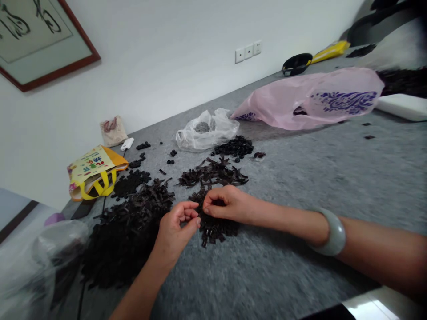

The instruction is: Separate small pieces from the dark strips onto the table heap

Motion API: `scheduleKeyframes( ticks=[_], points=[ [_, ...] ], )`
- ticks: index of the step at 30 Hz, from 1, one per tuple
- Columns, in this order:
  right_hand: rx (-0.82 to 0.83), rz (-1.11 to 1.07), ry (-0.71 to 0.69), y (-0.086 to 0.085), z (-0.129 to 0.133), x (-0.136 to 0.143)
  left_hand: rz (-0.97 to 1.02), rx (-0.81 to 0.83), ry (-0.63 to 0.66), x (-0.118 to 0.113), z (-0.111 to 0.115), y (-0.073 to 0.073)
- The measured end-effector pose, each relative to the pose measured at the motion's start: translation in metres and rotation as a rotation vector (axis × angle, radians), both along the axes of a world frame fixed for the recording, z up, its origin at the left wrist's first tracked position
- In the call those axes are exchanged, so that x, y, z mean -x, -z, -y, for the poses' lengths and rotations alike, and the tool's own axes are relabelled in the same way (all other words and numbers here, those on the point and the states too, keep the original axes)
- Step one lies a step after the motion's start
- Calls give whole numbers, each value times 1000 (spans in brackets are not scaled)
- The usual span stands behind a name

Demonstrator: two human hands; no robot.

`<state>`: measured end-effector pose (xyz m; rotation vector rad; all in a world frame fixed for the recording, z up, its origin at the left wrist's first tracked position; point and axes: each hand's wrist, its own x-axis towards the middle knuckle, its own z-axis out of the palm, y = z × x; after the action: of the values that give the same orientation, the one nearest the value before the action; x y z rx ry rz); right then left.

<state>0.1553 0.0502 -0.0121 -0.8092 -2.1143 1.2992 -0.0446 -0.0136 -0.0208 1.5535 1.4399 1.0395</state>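
My left hand (179, 226) is closed, its thumb and curled fingertips drawn together at the centre of the head view. Whatever it may hold is too small to make out. Close on its right, my right hand (224, 203) pinches thumb against forefinger, and the thing between them, if any, is hidden. Both hands hover over a pile of small dark glossy pieces (213, 233). Beyond them lies a heap of dark flat strips (216, 171). Left of my left hand spreads a larger heap of black strips (133, 226).
Small black round pieces (237, 146) lie beside a clear plastic bag (208, 133) on the grey table (333, 186). A pink bag (310, 95) stretches along the back right. At left are a yellow-handled bag (95, 171) and a clear plastic bag (50, 258). The wall bounds the far side.
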Motion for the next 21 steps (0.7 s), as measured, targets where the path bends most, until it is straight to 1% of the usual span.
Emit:
scheduleKeyframes(
  ticks=[3,7,10,13,21],
  points=[
    [-19,50,-26,0,-1,-1,-14,-8,14,-1,1,0],
    [-52,65,-41,2,-2,-2,-34,-27,22,-3,2,-3],
    [-85,71,-73,3,-2,-3,-82,-56,14,-4,3,-4],
    [-115,96,-70,3,-1,-3,-122,-78,-2,-4,2,-4],
    [-51,109,-29,3,-2,-2,-56,-80,-19,-7,1,-3]
  ],
)
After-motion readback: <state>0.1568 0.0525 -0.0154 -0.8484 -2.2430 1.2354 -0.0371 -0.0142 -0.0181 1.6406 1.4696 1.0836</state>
